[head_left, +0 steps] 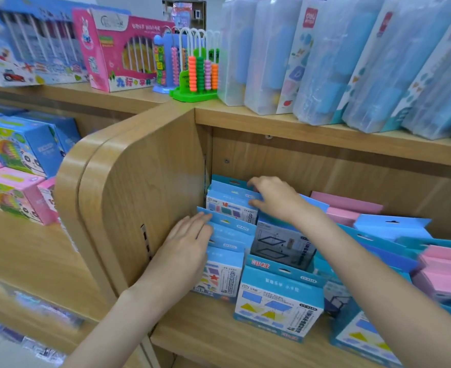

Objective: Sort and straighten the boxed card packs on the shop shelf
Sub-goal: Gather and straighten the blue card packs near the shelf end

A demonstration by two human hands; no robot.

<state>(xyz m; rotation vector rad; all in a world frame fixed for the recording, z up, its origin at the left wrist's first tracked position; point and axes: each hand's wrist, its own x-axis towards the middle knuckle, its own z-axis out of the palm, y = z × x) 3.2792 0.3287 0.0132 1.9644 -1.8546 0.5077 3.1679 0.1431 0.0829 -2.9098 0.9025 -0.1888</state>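
Observation:
A row of blue boxed card packs (229, 235) stands against the left wall of the wooden shelf (200, 333). My left hand (184, 251) lies flat with straight fingers against the left side of this row. My right hand (274, 197) reaches deeper in and grips the top flap of a rear blue pack (232, 205), fingers curled over its edge. A second row begins with a blue pack showing shapes (277, 306), with a dark-printed pack (282, 245) behind it. More blue packs (391, 227) and pink packs (346, 205) lean untidily to the right.
The upper shelf holds clear plastic cases (325, 62), a bead abacus (197, 70) and a pink boxed toy (118, 49). A rounded wooden side panel (128, 195) divides this bay from the left bay, which holds blue and pink boxes (19, 168).

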